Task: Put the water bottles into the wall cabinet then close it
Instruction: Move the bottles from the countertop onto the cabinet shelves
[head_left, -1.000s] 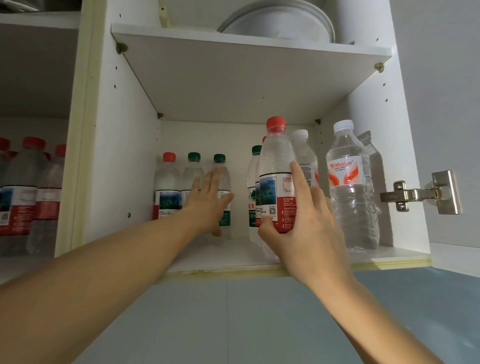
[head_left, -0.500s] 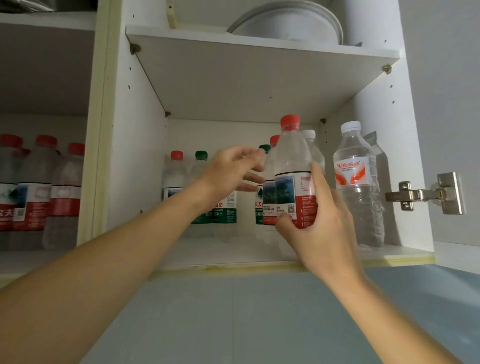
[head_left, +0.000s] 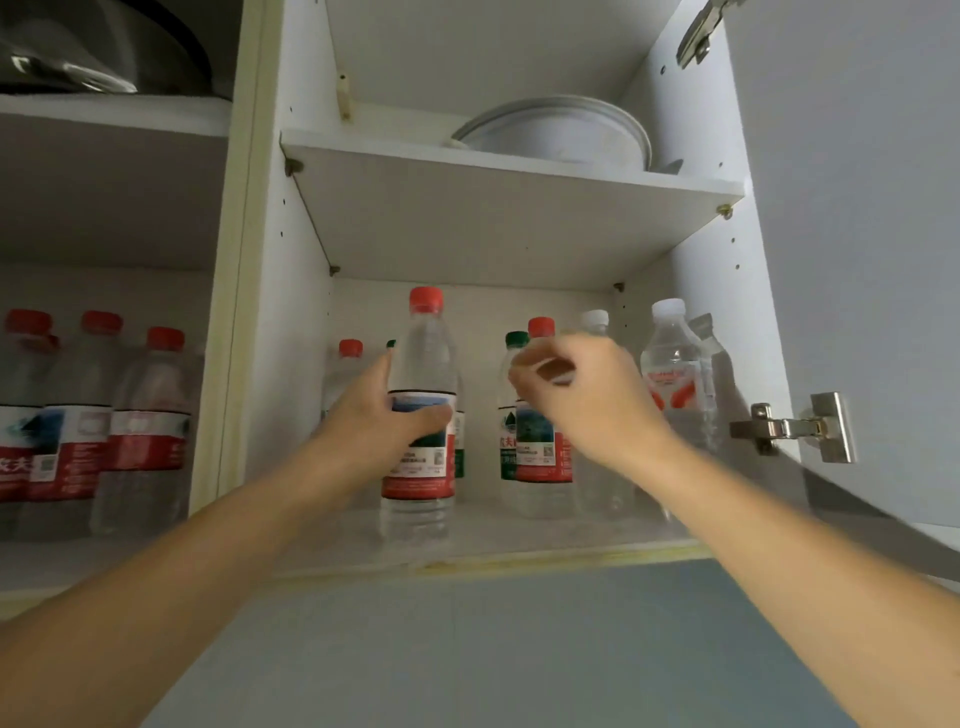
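Your left hand (head_left: 387, 415) grips a red-capped bottle (head_left: 422, 415) at the front of the cabinet's lower shelf (head_left: 519, 543)
Bottle is clear, upright, with a white-blue-red label, standing on the shelf left of centre, in front of the back-row bottles; your thumb and fingers wrap its label. Your right hand (head_left: 582, 400) hangs loosely curled and blurred, holding nothing, in front of the red-capped and green-capped bottles (head_left: 535, 441) at mid-shelf; a white-capped bottle (head_left: 675, 374) stands far right. Half a second ago your right hand held this bottle further right; now the left has it and the right has let go. Door (head_left: 857, 260) open
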